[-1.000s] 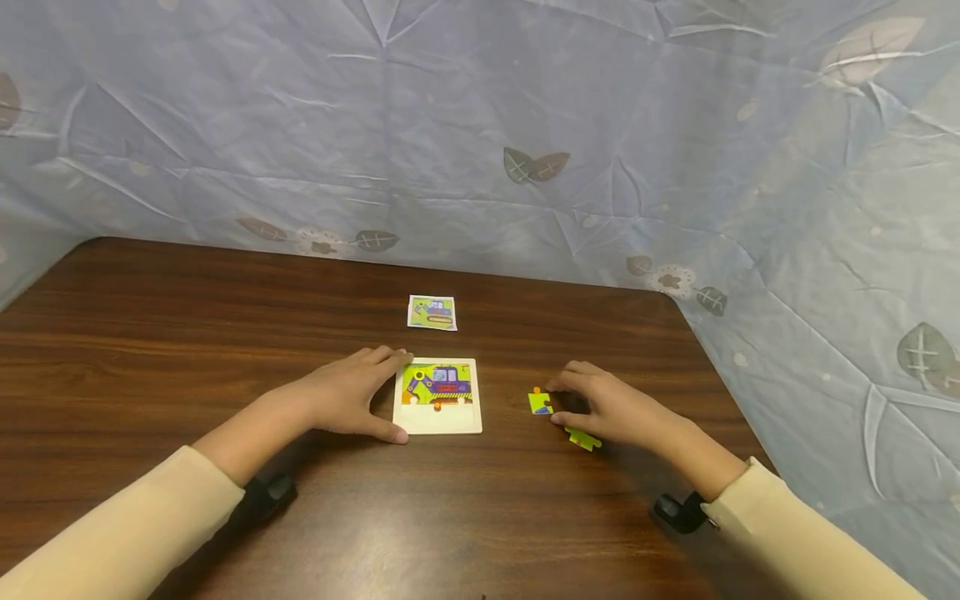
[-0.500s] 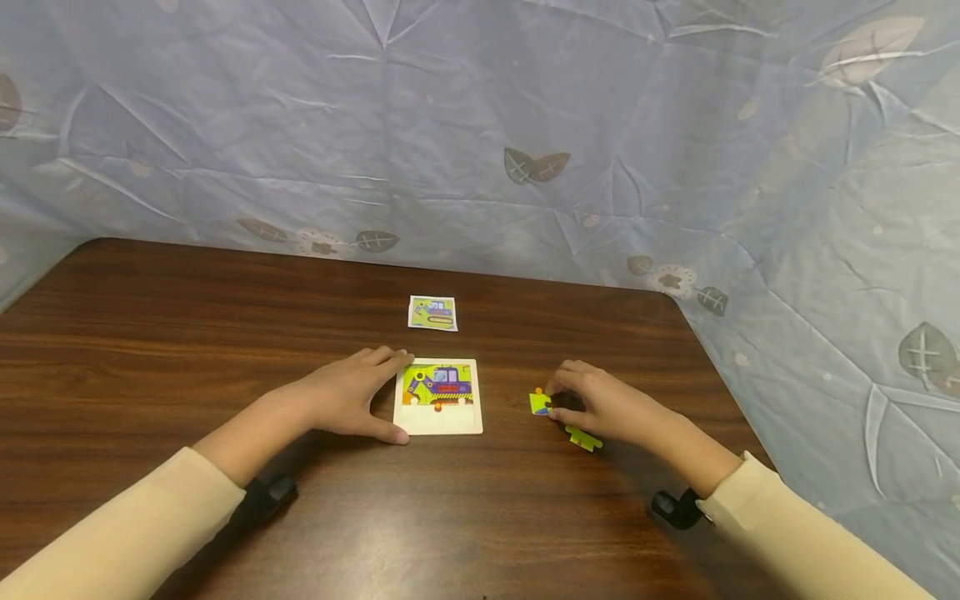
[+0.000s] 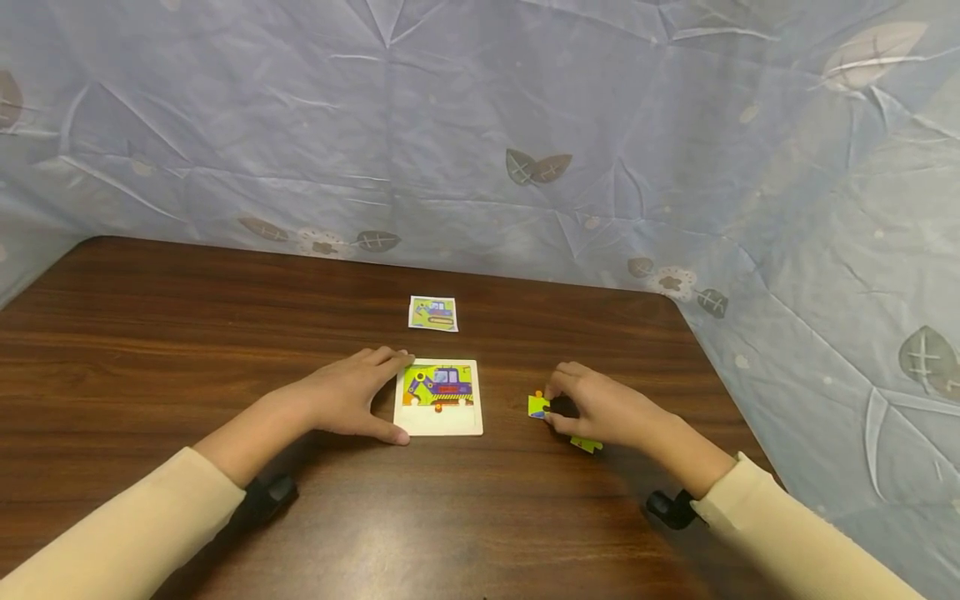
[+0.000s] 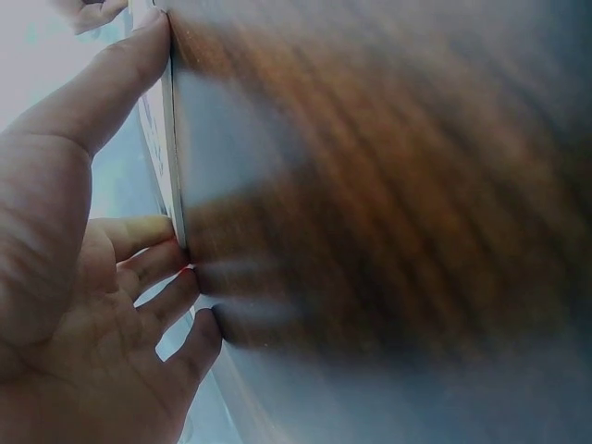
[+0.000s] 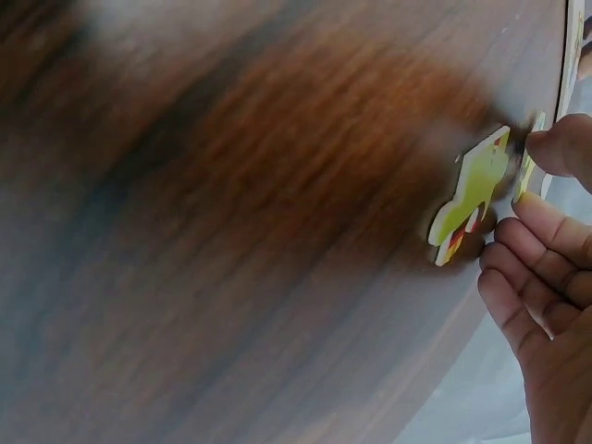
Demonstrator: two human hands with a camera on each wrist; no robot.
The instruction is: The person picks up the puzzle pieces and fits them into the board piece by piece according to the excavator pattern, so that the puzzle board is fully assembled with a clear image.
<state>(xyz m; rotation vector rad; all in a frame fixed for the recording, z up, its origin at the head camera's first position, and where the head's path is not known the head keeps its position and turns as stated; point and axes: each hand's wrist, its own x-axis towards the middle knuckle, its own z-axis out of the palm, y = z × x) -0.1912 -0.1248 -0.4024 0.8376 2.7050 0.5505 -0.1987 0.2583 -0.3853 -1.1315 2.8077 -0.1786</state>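
A pale square puzzle tray [image 3: 438, 425] lies on the table, its upper part filled with pieces that picture a purple excavator. My left hand [image 3: 352, 394] rests at the tray's left side, thumb at the near corner and index finger at the far one; the left wrist view shows the fingertips against the tray's edge [image 4: 170, 148]. To the right of the tray, my right hand [image 3: 600, 404] pinches a green puzzle piece [image 3: 537, 406] at its right side, between thumb and index finger. A second green puzzle piece [image 3: 587, 445] lies partly under that hand, seen more fully in the right wrist view [image 5: 472, 190].
Behind the tray lies a small white-bordered picture card [image 3: 432, 313] with an excavator on it. The dark wooden table [image 3: 225, 333] runs back to a grey-blue curtain [image 3: 450, 125] with leaf prints, which also closes off the right side.
My right hand has moved slightly left, closing its thumb and index finger on the green puzzle piece. That piece has turned a little. The left hand and the tray stay where they were.
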